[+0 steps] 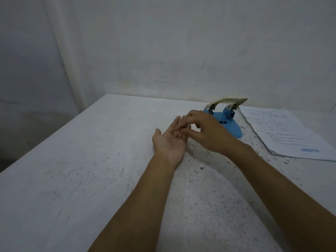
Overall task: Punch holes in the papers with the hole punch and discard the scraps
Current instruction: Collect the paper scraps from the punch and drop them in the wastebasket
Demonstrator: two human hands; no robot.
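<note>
A blue hole punch (228, 120) with a cream lever stands at the far right of the white table (91, 160). A stack of printed papers (283, 131) lies flat just right of it. My left hand (168, 142) rests palm up on the table, fingers apart. My right hand (203, 131) hovers over the left fingers, with its fingertips pinched together above the left palm. Whether a scrap sits between those fingertips is too small to tell. Small scraps (201, 167) and specks lie on the table around the punch and near my hands.
The table's left edge runs diagonally from the far middle to the near left. A plain white wall (163, 51) stands right behind the table.
</note>
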